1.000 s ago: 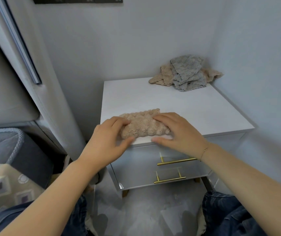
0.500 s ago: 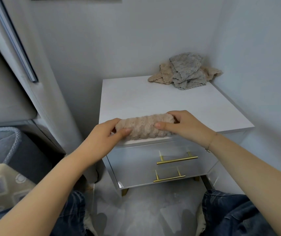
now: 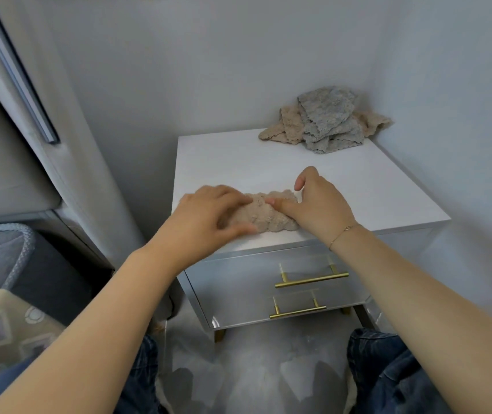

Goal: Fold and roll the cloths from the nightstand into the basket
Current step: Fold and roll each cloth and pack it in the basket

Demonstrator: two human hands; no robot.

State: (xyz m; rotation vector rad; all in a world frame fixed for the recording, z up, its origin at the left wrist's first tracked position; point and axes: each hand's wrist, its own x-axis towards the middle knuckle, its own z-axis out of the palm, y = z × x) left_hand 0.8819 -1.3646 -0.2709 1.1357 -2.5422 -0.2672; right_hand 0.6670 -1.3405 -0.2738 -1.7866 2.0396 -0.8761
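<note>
While both hands work at the near edge of the nightstand [image 3: 313,171], a beige roll [image 3: 271,213] lies along that edge, just short of the drop to the drawers [image 3: 268,282]. The left hand [image 3: 209,216] curls over the roll's left end, thumb beneath and fingers on top; it is blurred, so how firmly it grips is hard to judge. The right hand [image 3: 319,204] holds the right end, thumb laid flat along the top, fingers bent behind it with the index raised.

Behind the roll, the white top lies bare up to the pile [image 3: 325,124] of grey and beige cloths in the far right corner, touching both walls. A wall stands close along the right side; on the left a gap runs between the nightstand and a padded panel [image 3: 68,162].

Only a braided rim and dark wall of the basket [image 3: 21,252] show at the left border, its inside partly cut off. Patterned fabric [image 3: 3,321] below it is cropped. The forearms hide part of the drawers.
</note>
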